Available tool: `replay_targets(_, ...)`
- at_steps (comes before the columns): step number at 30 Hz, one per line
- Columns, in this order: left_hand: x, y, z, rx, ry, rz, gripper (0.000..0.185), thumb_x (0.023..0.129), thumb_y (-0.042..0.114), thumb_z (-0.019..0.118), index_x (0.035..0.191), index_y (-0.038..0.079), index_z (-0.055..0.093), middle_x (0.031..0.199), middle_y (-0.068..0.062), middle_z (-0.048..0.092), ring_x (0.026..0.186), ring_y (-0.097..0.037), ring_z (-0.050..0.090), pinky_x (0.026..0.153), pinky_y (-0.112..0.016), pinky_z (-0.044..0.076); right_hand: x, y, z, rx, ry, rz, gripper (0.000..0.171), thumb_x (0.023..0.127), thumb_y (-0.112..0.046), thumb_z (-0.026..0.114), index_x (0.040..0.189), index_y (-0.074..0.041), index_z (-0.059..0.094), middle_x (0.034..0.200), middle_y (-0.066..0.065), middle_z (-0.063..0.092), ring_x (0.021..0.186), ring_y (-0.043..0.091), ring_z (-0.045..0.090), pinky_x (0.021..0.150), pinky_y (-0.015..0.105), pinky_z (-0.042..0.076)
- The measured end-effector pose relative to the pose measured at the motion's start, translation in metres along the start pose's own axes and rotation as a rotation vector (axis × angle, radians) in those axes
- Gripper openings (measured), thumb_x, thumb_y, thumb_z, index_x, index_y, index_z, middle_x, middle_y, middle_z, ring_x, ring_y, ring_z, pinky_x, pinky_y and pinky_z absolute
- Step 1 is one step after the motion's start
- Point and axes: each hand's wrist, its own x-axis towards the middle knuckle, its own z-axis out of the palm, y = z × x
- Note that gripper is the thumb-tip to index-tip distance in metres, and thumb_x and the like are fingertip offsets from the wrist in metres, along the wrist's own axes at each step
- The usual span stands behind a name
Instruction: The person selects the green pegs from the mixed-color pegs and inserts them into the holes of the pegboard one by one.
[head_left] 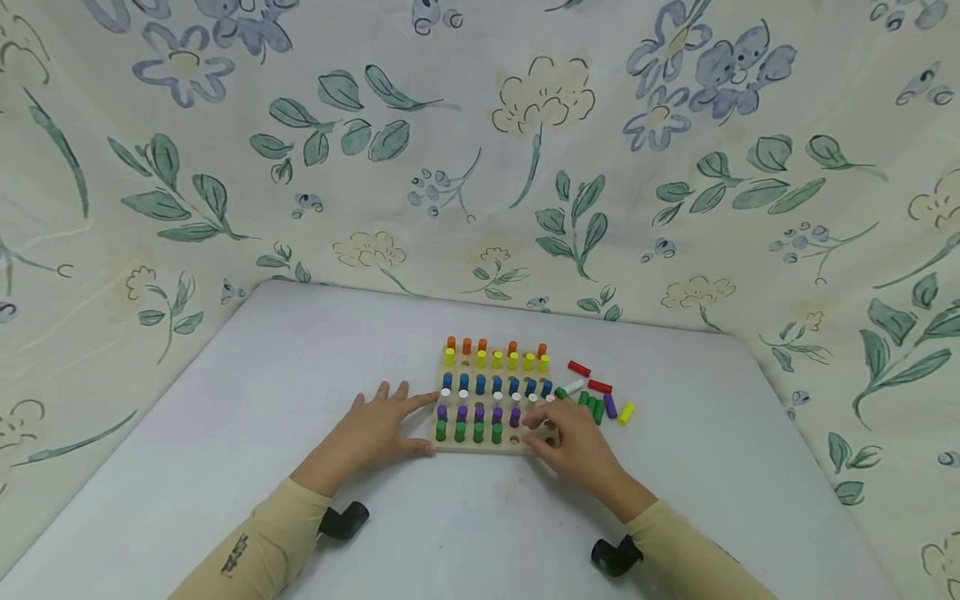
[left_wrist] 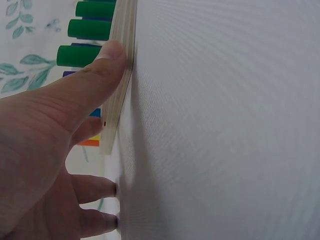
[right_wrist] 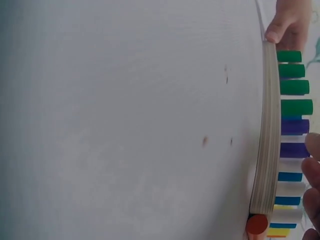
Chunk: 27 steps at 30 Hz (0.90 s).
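Left hand (head_left: pixel 375 429) flat, bracing pegboard (head_left: pixel 491 446) left edge; right hand (head_left: pixel 573 442) fingers curled at near-right holes, grasp indeterminate.

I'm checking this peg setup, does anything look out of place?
Yes: several loose pegs lie on their sides on the table right of the peg board, whose front rows show empty holes.
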Motion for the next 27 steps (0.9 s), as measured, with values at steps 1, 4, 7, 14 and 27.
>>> replay_targets(1,0.0,0.0,0.0,-0.002,-0.001,0.001,0.086,0.082,0.059,0.077,0.154,0.024,0.047,0.157,-0.031,0.034,0.144,-0.06,0.024,0.11,-0.079,0.018,-0.001,0.001,-0.001,-0.002,-0.002,-0.001,0.019,0.088,-0.02,0.082,0.103,-0.022,0.07,0.104,-0.014,0.069,0.097,0.009,0.058,0.086,0.034,0.052)
replay_targets(4,-0.001,0.001,-0.001,-0.003,-0.001,0.004,0.086,0.082,0.059,0.077,0.154,0.024,0.047,0.157,-0.032,0.034,0.144,-0.06,0.024,0.11,-0.079,0.018,-0.002,0.003,-0.003,-0.004,-0.009,0.005,0.019,0.088,-0.02,0.082,0.104,-0.022,0.07,0.106,-0.013,0.07,0.105,0.012,0.06,0.095,0.041,0.05)
replay_targets(7,-0.002,0.001,-0.001,0.0,0.002,0.008,0.086,0.082,0.059,0.077,0.154,0.024,0.047,0.157,-0.032,0.034,0.143,-0.06,0.024,0.11,-0.079,0.018,-0.003,0.004,-0.006,-0.003,-0.019,0.019,0.02,0.088,-0.02,0.082,0.105,-0.022,0.071,0.106,-0.013,0.07,0.107,0.013,0.06,0.096,0.043,0.049)
replay_targets(14,-0.002,0.0,-0.001,-0.001,0.003,0.009,0.086,0.081,0.06,0.076,0.154,0.024,0.047,0.156,-0.032,0.035,0.143,-0.061,0.025,0.11,-0.079,0.019,-0.006,0.008,-0.012,-0.026,-0.005,0.015,0.02,0.087,-0.019,0.083,0.104,-0.02,0.072,0.102,-0.012,0.071,0.091,0.013,0.057,0.083,0.035,0.051)
replay_targets(27,0.0,0.0,0.0,0.002,0.0,0.003,0.087,0.081,0.06,0.077,0.154,0.025,0.047,0.157,-0.032,0.035,0.143,-0.06,0.025,0.11,-0.079,0.019,-0.011,0.021,-0.018,-0.005,0.017,0.086,0.021,0.087,-0.02,0.084,0.104,-0.023,0.073,0.094,-0.013,0.067,0.087,0.014,0.054,0.076,0.031,0.049)
